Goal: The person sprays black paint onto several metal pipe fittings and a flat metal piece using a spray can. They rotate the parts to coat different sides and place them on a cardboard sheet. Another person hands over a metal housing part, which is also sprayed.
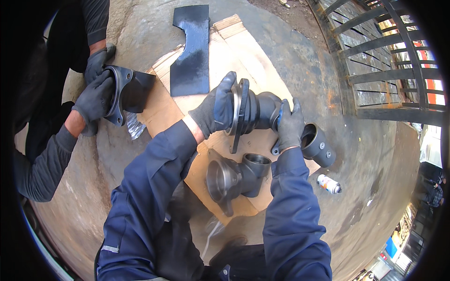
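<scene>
Both my hands wear dark gloves and hold a black flanged pipe fitting (258, 111) above the cardboard. My left hand (216, 107) grips its flange end, thumb up along the ring. At the other end, my right hand (291, 125) is wrapped round the narrower part; some of its fingers are hidden behind the metal. Below, a second black pipe fitting (236, 179) lies on the cardboard, its wide flared mouth to the left and a round opening on top. Just beyond my right hand sits a short black pipe piece (318, 145) with two light round spots.
A cardboard sheet (253, 56) covers the floor, with a notched black plate (190, 51) on it. At left, a co-worker's gloved hands (96, 93) hold another black flanged part (133, 91). A spray can (329, 184) lies at right. Metal bars (389, 75) stand at upper right.
</scene>
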The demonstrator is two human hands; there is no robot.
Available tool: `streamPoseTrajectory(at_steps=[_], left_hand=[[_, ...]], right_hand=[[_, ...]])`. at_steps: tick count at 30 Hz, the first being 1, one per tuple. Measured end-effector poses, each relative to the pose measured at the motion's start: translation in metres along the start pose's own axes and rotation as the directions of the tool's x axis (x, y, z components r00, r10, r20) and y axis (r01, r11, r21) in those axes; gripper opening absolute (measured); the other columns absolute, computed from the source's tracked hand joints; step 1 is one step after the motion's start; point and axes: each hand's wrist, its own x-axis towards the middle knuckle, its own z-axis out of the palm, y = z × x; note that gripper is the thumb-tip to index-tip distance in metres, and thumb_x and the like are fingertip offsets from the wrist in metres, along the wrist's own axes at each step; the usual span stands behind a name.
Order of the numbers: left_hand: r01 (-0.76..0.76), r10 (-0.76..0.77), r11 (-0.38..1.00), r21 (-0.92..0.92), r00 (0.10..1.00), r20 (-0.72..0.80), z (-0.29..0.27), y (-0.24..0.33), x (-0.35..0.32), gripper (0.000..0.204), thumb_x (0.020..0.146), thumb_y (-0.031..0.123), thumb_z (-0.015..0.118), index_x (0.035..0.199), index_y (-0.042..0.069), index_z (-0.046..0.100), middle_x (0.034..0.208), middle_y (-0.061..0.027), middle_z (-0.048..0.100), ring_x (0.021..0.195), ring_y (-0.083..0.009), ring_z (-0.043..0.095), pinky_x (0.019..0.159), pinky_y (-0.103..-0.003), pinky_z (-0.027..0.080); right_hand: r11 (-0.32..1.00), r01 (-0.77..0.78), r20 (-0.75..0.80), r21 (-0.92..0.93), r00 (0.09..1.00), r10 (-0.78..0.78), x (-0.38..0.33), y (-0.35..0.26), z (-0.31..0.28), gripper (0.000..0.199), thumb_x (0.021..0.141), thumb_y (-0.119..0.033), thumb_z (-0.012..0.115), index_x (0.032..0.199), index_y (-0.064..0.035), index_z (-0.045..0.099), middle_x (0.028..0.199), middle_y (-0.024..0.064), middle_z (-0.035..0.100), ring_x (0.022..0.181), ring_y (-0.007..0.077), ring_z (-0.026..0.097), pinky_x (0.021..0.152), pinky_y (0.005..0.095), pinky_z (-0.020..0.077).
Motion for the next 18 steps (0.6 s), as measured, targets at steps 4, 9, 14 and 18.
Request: streamPoseTrajectory(at_steps=[4, 9, 14, 18], left_hand=[[0.082, -0.081, 0.992, -0.092, 0.997, 0.006, 0.014, 0.008, 0.002, 0.06, 0.107, 0.063, 0.063, 0.11, 0.004, 0.069, 0.104, -0.0139, 0.073, 0.093, -0.0277, 0.073, 0.09, -0.046, 0.063], [-0.056, 0.063, 0.997, 0.053, 0.986, -0.155, 0.055, 0.001, -0.006, 0.055, 0.108, 0.062, 0.063, 0.087, 0.011, 0.063, 0.075, -0.0016, 0.058, 0.066, -0.0169, 0.056, 0.063, -0.032, 0.05], [-0.154, 0.265, 0.828, 0.54, 0.955, -0.136, 0.068, -0.012, -0.027, 0.059, 0.112, 0.066, 0.051, 0.092, 0.012, 0.064, 0.078, 0.0018, 0.054, 0.068, -0.0096, 0.052, 0.063, -0.025, 0.046], [-0.243, 0.314, 0.589, 0.771, 0.948, 0.059, 0.03, -0.01, -0.06, 0.064, 0.115, 0.065, 0.045, 0.112, 0.005, 0.067, 0.091, -0.001, 0.06, 0.083, -0.0102, 0.057, 0.077, -0.028, 0.05]], right_hand=[[0.991, -0.048, 0.024, 0.124, 0.999, 0.045, 0.003, 0.015, 0.003, 0.072, 0.105, -0.036, 0.066, 0.155, 0.0122, 0.05, 0.148, 0.0379, 0.061, 0.139, 0.0452, 0.062, 0.118, 0.0452, 0.0473], [0.969, -0.199, 0.109, 0.15, 0.977, 0.184, 0.016, 0.026, 0.003, 0.073, 0.105, -0.031, 0.068, 0.159, 0.0115, 0.045, 0.15, 0.0372, 0.06, 0.139, 0.0423, 0.063, 0.116, 0.042, 0.0482], [0.701, -0.26, 0.144, 0.664, 0.965, 0.221, -0.03, 0.032, 0.011, 0.075, 0.109, -0.019, 0.065, 0.169, 0.0084, 0.028, 0.168, 0.0361, 0.041, 0.155, 0.0378, 0.048, 0.122, 0.0407, 0.0438], [0.591, -0.116, 0.078, 0.798, 0.993, 0.089, -0.07, 0.047, 0.035, 0.089, 0.111, -0.023, 0.067, 0.174, 0.0035, 0.009, 0.176, 0.0336, 0.024, 0.163, 0.0361, 0.032, 0.13, 0.0407, 0.0324]])
